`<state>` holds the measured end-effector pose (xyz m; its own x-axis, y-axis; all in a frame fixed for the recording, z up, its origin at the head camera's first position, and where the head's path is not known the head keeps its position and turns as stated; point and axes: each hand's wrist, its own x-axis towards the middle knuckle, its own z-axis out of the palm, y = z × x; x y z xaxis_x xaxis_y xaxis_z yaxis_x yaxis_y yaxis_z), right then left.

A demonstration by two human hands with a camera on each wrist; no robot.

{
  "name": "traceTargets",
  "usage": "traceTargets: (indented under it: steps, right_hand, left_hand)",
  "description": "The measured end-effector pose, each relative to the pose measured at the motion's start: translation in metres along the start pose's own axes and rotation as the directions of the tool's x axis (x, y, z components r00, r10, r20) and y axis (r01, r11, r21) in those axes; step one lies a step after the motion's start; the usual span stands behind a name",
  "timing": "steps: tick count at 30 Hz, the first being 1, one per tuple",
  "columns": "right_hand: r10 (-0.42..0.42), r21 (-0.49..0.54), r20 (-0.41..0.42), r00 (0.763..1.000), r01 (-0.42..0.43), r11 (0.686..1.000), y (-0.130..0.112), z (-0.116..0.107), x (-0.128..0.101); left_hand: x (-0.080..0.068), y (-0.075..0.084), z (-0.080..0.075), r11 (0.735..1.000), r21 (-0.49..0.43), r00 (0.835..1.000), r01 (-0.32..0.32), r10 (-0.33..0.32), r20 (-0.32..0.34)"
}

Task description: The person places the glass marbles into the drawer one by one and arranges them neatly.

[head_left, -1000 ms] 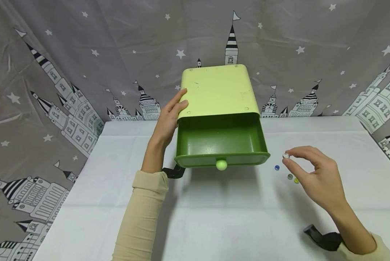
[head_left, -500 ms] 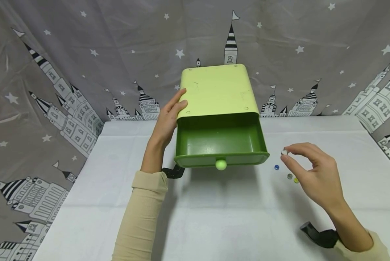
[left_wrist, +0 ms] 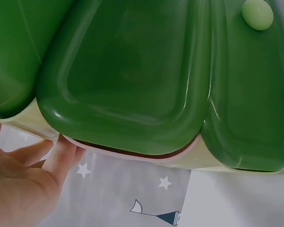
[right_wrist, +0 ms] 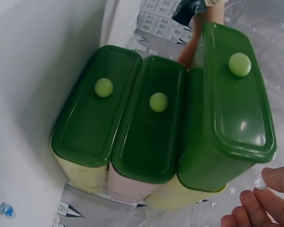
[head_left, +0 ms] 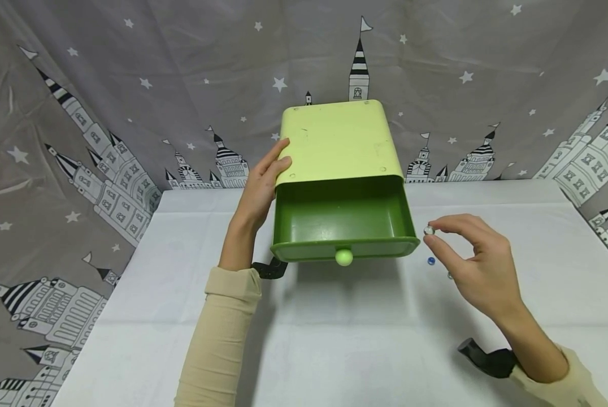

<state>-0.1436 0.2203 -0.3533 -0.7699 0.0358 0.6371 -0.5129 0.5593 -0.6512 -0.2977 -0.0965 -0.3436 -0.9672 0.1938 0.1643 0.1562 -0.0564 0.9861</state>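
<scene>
Backdrop: one grey cloth (head_left: 304, 51) printed with white stars and black-and-white castles, behind the table.
Table: one, covered in white cloth (head_left: 344, 350), creased in faint lines.
Drawer unit: one (head_left: 339, 141), standing on the table before the backdrop; its top is pale yellow-green and lightly scuffed, with four small round marks near the corners; the case has a pink section between two yellowish ones.
Drawers: three, glossy dark green with rounded corners; the top drawer (head_left: 299, 251) is pulled out, while the middle drawer (right_wrist: 144, 146) and bottom drawer (right_wrist: 80, 137) sit closed.
Sleeves: two, beige, the left one (head_left: 222, 339) folded back into a cuff.
Hands: two; the left hand (head_left: 257, 195) rests extended fingers against the unit's left side, and the right hand (head_left: 479, 263) pinches a clear bead between thumb and forefinger.
Wrist devices: two, black, at the left wrist (head_left: 270, 268) and right wrist (head_left: 489, 359).
Knobs: three, round, light green, one per drawer front.
Beads: three in view; the clear bead (head_left: 429, 230), shiny and colourless, is just right of the top drawer's front; a blue bead (head_left: 431, 261) lies on the table below it; another bead (head_left: 450, 276) is mostly hidden by the right hand, colour unclear.
</scene>
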Motion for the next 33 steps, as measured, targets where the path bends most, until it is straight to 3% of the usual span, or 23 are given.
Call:
traceTargets:
  steps: [11, 33]
  right_hand:
    - [-0.073, 0.025, -0.024, 0.997, 0.073, 0.997, -0.006, 0.011, 0.009]
    - [-0.094, 0.11, 0.012, 0.995, 0.092, 0.99, -0.019, 0.027, 0.028]
  left_hand:
    - [0.0, 0.0, 0.0, 1.0, 0.013, 1.0, -0.011, 0.011, 0.004]
    - [0.001, -0.002, 0.0, 1.0, 0.001, 1.0, 0.001, -0.001, -0.015]
